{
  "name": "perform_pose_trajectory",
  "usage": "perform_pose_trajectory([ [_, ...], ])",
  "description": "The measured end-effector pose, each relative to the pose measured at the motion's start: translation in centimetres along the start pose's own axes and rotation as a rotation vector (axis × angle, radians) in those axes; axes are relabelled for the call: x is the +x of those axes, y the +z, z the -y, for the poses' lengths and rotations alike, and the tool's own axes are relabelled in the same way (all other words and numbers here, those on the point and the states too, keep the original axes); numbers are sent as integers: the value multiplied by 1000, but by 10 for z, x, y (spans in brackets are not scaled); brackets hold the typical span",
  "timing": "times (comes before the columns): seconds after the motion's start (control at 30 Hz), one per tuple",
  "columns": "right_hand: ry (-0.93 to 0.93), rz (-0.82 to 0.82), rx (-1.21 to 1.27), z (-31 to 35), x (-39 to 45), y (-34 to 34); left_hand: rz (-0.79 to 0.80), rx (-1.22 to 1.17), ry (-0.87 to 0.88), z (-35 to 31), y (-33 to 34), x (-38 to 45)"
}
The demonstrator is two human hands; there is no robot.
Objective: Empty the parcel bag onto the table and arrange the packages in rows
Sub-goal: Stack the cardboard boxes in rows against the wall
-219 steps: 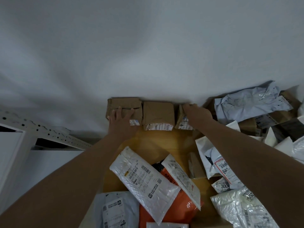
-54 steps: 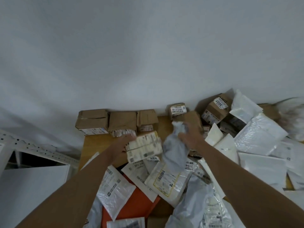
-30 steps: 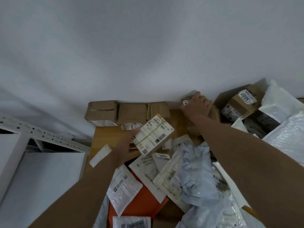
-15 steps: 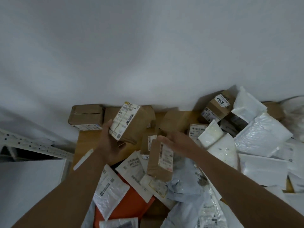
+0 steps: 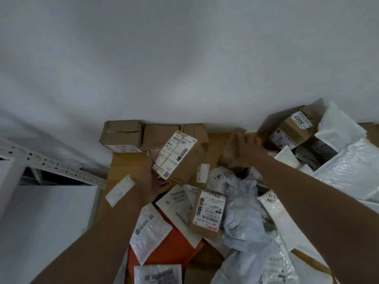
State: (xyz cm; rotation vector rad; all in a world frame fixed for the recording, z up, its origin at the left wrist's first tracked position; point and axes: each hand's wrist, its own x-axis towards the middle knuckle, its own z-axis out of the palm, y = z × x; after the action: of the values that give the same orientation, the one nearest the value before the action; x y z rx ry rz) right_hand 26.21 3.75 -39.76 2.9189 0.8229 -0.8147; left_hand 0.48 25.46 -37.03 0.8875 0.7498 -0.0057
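The left hand holds a brown cardboard box lifted off the wooden table, its fingers curled under the box's near left edge; the box is tilted, with its white shipping label turned up and to the left. The right hand reaches to the far edge of the table and lies over another brown box, fingers spread across its top and thumb down its near side, so it seems to grip it, though that part is blurred.

Against the white wall, at the table's far left, three brown boxes stand side by side in a row, touching one another. To the far right a larger box marked 3007 leans tilted among white padded mailers.

Nearer, the packages lie in a loose heap: a small brown parcel with a barcode label, a crumpled pale grey poly bag just to its right, flat white envelopes, and an orange mailer underneath them. One small white packet lies apart by the table's left edge. Beyond that edge stands a white perforated metal shelf frame.
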Motion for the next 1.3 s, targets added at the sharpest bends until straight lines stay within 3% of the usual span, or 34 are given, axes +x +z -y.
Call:
perform_pose_trajectory([
  [0.13, -156, -216, 197, -5, 10, -12, -4, -27, -30, -1, 1, 1],
  [0.23, 9, -168, 419, -13, 9, -29, 9, -66, -57, -1, 7, 4],
  [0.33, 171, -299, 497, -22, 7, -28, 21, -38, -71, 2, 12, 6],
  [0.47, 145, -465, 432, -22, -5, -14, 42, 12, -97, 6, 16, 6],
  [0.6, 199, -313, 378, -7, -13, -12, 26, 53, -113, 7, 15, 5],
  [0.7, 194, -301, 381, 0, -10, -11, 21, 35, -108, 7, 15, 5],
  [0.83, 204, -308, 874, 2, -10, -9, 18, -30, -103, 6, 12, 6],
  [0.93, 239, -171, 1069, -4, -18, -1, 11, -67, -92, 1, 11, 6],
  [1.0, 179, -127, 952, -9, -18, 5, 12, -80, -83, -1, 10, 7],
  [1.1, 196, -232, 626, -6, -21, 8, 17, -105, -62, -4, 10, 7],
  [1.3, 152, -429, 344, 5, -25, 20, -15, -57, -52, -6, 14, 8],
])
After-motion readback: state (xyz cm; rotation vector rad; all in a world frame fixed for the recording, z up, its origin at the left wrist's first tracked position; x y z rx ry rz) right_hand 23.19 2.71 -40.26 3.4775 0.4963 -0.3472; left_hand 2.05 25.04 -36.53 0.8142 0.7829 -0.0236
